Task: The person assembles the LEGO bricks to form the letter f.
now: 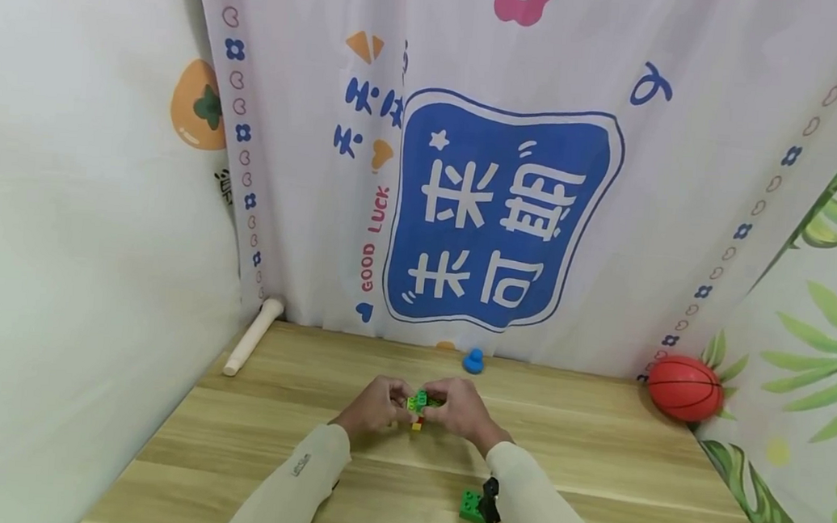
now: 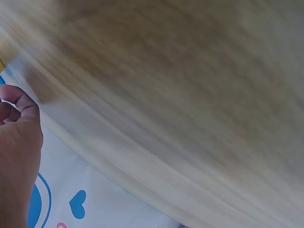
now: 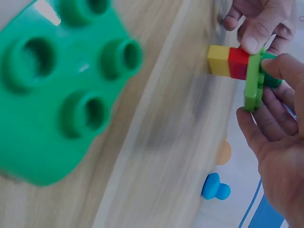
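Note:
Both hands meet over the middle of the table around a small stack of toy building bricks (image 1: pixel 418 411). In the right wrist view the stack has a yellow brick (image 3: pixel 218 60), a red brick (image 3: pixel 238 63), a long light-green piece (image 3: pixel 251 88) and a dark-green brick (image 3: pixel 270 76) at its far end. My left hand (image 1: pixel 377 406) pinches the stack, its thumb by the red and light-green pieces. My right hand (image 1: pixel 462 410) holds the light-green and dark-green end between thumb and fingers. The left wrist view has the left hand (image 2: pixel 19 128) at its edge, the bricks hidden.
A loose green brick (image 1: pixel 473 507) lies beside the right wrist, near the black wrist camera (image 1: pixel 491 501). Farther back are a blue knobbed toy (image 1: pixel 474 362), a pale rod (image 1: pixel 254 337) at left and a red basketball (image 1: pixel 685 388) at right. Printed curtains border the wooden table (image 1: pixel 230 451).

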{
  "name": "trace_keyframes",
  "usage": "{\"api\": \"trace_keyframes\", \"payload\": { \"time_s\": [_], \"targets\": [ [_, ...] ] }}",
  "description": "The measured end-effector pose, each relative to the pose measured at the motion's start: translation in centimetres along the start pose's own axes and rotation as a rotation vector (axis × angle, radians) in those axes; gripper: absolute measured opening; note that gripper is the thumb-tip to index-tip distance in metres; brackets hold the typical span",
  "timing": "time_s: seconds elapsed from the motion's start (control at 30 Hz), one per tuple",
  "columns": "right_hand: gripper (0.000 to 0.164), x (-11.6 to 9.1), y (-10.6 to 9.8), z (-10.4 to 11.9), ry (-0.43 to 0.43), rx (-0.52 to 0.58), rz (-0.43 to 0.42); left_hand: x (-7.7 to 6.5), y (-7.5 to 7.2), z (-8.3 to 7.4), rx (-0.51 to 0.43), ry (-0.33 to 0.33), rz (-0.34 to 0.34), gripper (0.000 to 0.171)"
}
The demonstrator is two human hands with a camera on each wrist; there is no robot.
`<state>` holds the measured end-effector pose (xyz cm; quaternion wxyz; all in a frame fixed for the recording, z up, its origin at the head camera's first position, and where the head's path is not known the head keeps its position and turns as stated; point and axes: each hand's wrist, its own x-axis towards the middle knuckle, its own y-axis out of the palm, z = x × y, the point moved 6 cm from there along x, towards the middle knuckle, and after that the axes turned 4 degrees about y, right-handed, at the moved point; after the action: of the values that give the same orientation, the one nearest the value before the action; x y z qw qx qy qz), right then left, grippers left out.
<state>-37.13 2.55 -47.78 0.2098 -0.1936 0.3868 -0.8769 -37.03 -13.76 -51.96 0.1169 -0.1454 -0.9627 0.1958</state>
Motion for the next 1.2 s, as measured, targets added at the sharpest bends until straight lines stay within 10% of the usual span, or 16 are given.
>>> {"api": "trace_keyframes", "payload": {
  "time_s": [0.5,1.2],
  "targets": [
    [0.009,0.9,-0.1,1.4,-0.084,-0.282,0.031,0.5,-0.3,0.1,0.001,-0.006,0.017,0.02],
    [0.008,1.2,-0.5,2.2,0.028,-0.248,0.117,0.5,-0.1,0.1,0.029,-0.035,-0.014,0.022]
  ]
}}
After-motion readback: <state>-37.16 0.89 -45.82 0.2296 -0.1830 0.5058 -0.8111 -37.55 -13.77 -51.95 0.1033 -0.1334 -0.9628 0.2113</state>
